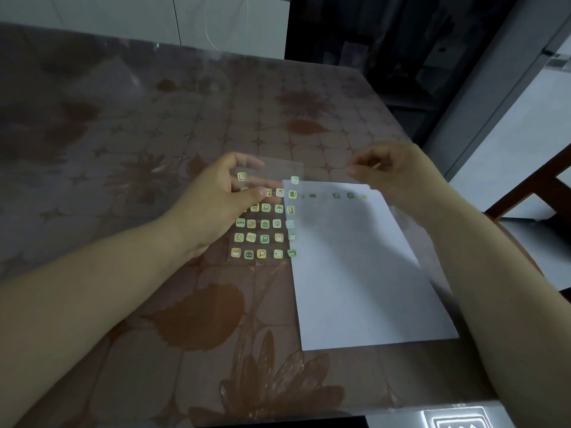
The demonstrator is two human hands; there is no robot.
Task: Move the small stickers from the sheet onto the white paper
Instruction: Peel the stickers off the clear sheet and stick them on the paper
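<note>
Brown flower-patterned tabletop point(123, 118) under a glossy cover is filling the view. Left hand point(213, 205) is lying palm down, fingers fairly straight, pressing the upper left of the clear plastic sticker sheet point(272, 171), where small green-and-yellow square stickers point(265, 224) are sitting in rows. Right hand point(398, 171) is hovering, blurred, over the far right corner of the white rectangular paper point(355, 273), fingers curling inward; whether they are pinching anything cannot be told. The paper's left edge is overlapping the sheet's right column.
</note>
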